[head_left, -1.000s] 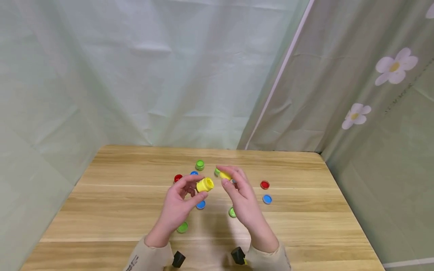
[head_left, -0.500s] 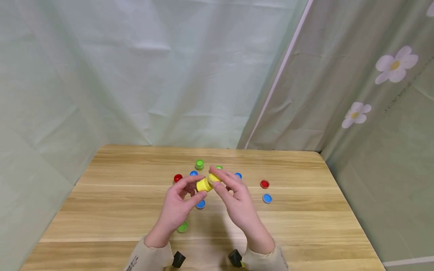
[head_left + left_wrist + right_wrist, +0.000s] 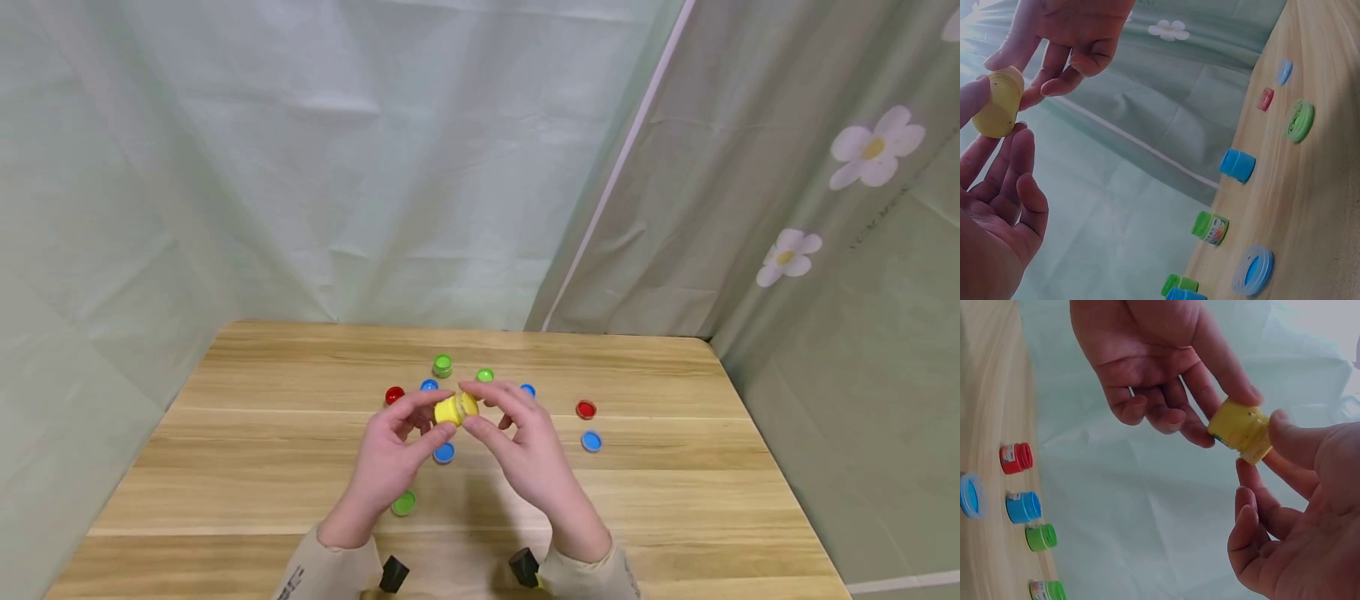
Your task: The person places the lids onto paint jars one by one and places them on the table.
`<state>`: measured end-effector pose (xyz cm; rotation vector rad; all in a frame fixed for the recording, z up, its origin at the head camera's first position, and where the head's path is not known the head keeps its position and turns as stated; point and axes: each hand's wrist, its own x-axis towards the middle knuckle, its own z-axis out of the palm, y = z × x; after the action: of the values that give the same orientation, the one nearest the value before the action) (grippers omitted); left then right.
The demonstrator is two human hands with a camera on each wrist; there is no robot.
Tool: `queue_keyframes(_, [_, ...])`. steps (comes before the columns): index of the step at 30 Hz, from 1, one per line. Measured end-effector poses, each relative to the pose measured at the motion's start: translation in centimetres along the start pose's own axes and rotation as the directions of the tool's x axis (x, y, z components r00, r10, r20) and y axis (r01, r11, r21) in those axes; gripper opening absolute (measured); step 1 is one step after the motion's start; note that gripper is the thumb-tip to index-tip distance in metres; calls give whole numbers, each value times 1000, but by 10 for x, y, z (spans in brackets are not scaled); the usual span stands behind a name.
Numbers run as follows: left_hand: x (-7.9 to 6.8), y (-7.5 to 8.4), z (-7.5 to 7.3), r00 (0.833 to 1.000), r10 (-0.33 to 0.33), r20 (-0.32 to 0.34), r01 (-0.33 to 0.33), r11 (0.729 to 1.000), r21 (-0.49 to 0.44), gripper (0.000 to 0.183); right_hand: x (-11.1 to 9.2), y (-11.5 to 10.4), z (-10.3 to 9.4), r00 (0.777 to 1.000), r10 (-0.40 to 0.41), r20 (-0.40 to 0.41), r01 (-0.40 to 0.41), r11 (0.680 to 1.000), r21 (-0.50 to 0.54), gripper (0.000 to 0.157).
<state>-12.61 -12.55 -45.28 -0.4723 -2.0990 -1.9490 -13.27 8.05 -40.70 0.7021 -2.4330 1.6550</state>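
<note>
Above the table, my left hand (image 3: pixel 393 454) grips a small yellow jar (image 3: pixel 446 412) between thumb and fingers, its mouth tilted toward the right. My right hand (image 3: pixel 531 446) pinches a yellow lid (image 3: pixel 469 404) by its edge and holds it against the jar's mouth. In the right wrist view the lid (image 3: pixel 1260 445) sits over the end of the jar (image 3: pixel 1233 423), whose side carries a small label. Fingers cover part of both pieces. The remaining fingers of each hand are loosely bent below.
Behind the hands stand green jars (image 3: pixel 442 365), a red jar (image 3: pixel 394 394) and blue jars (image 3: pixel 429 384) on the wooden table (image 3: pixel 675 500). A red lid (image 3: pixel 586 409) and a blue lid (image 3: pixel 592 441) lie right; another blue lid (image 3: pixel 444 452) and a green lid (image 3: pixel 403 502) lie nearer.
My right hand has moved left, bringing the yellow lid from apart to the mouth of the jar, and its tilt now matches the jar's. My left hand has stayed in place.
</note>
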Motion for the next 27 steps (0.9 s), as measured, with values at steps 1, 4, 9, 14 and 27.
queue_keyframes(1, [0,0,0,1000,-8,5,8,1000,-2,34,0,1,-1,1000,-6,3,6,1000,-9,35])
queue_keyframes(4, [-1,0,1,999,-31,17,31,1000,-6,32,-1,2,-3,999,-33,14,33,999,-28,37])
queue_keyframes(9, [-1,1,1,999,-47,27,47,999,-10,32,-1,1,-4,996,-83,25,84,995,-48,39])
queue_keyframes(14, [-2,0,0,998,-56,38,56,998,-8,32,-1,0,-5,992,-125,18,126,988,-86,39])
queue_keyframes(27, [-2,1,-1,990,-87,106,97,992,-87,31,-1,-3,-6,963,-270,16,269,948,-169,41])
